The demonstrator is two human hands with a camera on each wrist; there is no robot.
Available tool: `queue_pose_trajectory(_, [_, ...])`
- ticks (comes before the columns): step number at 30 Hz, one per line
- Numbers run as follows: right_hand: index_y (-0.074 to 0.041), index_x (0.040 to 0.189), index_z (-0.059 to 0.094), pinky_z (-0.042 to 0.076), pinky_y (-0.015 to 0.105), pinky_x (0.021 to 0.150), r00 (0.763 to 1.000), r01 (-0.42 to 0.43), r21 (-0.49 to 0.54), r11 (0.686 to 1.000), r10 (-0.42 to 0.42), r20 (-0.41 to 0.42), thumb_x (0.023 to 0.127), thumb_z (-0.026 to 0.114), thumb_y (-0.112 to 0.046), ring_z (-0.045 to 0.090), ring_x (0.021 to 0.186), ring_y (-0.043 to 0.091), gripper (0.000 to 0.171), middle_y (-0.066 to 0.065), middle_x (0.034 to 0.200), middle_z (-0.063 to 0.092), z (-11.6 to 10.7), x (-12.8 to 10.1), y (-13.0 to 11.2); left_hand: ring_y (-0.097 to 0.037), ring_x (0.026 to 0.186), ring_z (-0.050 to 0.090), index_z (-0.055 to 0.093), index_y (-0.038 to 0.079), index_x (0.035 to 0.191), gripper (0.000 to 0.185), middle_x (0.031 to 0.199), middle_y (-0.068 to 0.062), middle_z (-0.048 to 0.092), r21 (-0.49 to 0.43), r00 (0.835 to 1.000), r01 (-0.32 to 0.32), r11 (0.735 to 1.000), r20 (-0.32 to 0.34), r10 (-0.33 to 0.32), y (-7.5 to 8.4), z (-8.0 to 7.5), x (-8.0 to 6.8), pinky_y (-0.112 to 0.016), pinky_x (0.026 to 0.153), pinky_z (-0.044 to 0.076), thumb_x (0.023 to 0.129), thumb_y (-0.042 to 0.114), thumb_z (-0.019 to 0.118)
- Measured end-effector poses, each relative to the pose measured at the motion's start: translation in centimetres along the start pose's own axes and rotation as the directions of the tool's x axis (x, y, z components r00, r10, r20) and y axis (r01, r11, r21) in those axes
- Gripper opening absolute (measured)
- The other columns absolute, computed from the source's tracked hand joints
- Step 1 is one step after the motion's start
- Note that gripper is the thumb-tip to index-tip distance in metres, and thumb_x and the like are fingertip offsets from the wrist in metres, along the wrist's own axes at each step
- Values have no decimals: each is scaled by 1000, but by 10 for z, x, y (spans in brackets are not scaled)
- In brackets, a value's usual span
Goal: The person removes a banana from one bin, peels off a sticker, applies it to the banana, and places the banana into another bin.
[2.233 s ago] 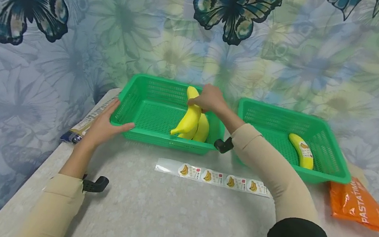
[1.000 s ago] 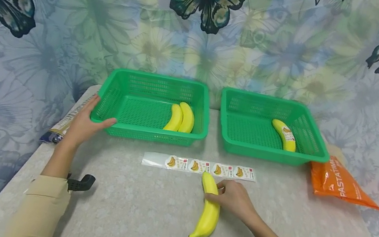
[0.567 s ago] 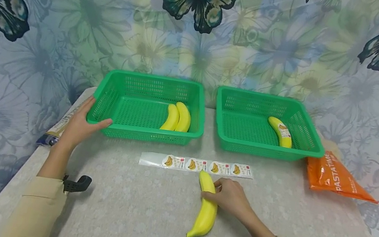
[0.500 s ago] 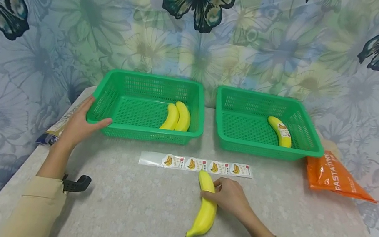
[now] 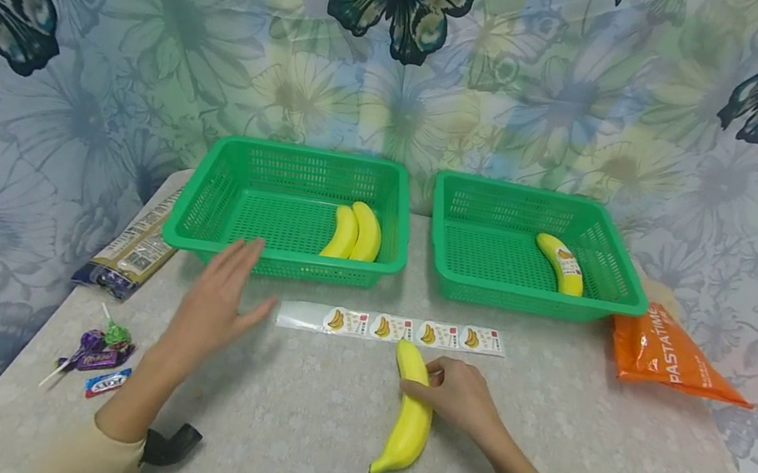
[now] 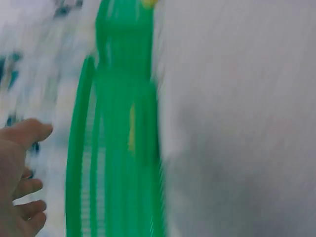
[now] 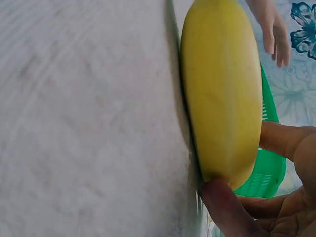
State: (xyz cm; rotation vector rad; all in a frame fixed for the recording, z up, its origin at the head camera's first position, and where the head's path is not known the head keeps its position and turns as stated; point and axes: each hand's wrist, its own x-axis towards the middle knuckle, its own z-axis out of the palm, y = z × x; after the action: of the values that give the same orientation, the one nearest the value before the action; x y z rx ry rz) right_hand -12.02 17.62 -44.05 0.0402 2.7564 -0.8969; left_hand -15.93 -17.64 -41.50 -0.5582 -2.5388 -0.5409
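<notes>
My right hand (image 5: 461, 395) pinches a yellow banana (image 5: 408, 424) that lies on the table, its upper tip at the edge of a strip of banana stickers (image 5: 400, 330). The right wrist view shows thumb and fingers at the banana (image 7: 222, 94) from its sides. My left hand (image 5: 208, 316) is held in the air before the left green basket (image 5: 297, 266), fingers extended and holding nothing. Two bananas (image 5: 355, 232) lie side by side in that basket. In the right green basket (image 5: 528, 298) lies one banana with a sticker (image 5: 560, 264). The left wrist view is blurred.
At the left, wrapped candies and lollipops (image 5: 100, 348) lie near a gold-and-blue packet (image 5: 132, 248). An orange pasta bag (image 5: 671, 351) stands beside the right basket. A butterfly-print cloth (image 5: 395, 104) hangs behind the baskets.
The right hand has brought a banana from the left basket down to the table. The left hand has let go of the left basket's rim and moved right and nearer, uncovering the candies.
</notes>
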Motion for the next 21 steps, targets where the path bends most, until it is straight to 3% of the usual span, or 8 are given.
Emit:
queue_pose_trajectory(2, [-5,103,72,37,23,52,1000,0,-1,1000,0,0,76,78,-47,50,62,12,50,-1,73,60,1,0,0,-43,139,37,37,-3,147,82,148,-23,44,-28,992,-47,998,115,50,15,11,-7,-58,113,33,83,31,75])
queue_pose_trajectory(5, [-5,103,72,38,23,52,1000,1,7,1000,-1,-8,77,77,-47,50,62,12,49,-1,73,60,1,0,0,-41,140,38,38,-3,147,82,149,-22,43,-65,956,-100,993,269,114,27,29,-15,-54,114,35,85,38,73])
queue_pose_trajectory(7, [-5,103,72,38,23,52,1000,1,14,1000,-1,-10,78,77,-46,50,62,12,48,-1,73,61,1,1,0,-40,139,40,39,-4,146,82,149,-23,43,-81,934,-115,990,330,135,29,40,-19,-52,114,36,85,41,72])
queue_pose_trajectory(16, [-6,103,73,43,23,54,1000,-9,35,999,10,-17,78,77,-47,54,63,12,49,-1,77,64,3,3,1,-39,143,35,35,-5,148,88,154,-23,36,-35,882,-112,993,458,115,24,73,-19,-49,116,33,89,55,61])
queue_pose_trajectory(21, [-6,102,73,43,24,53,1000,-10,38,999,11,-24,77,77,-47,54,64,11,48,-1,78,66,3,3,1,-40,143,35,38,-7,146,87,153,-26,36,-17,875,-110,994,472,105,24,77,-20,-49,115,35,90,56,59])
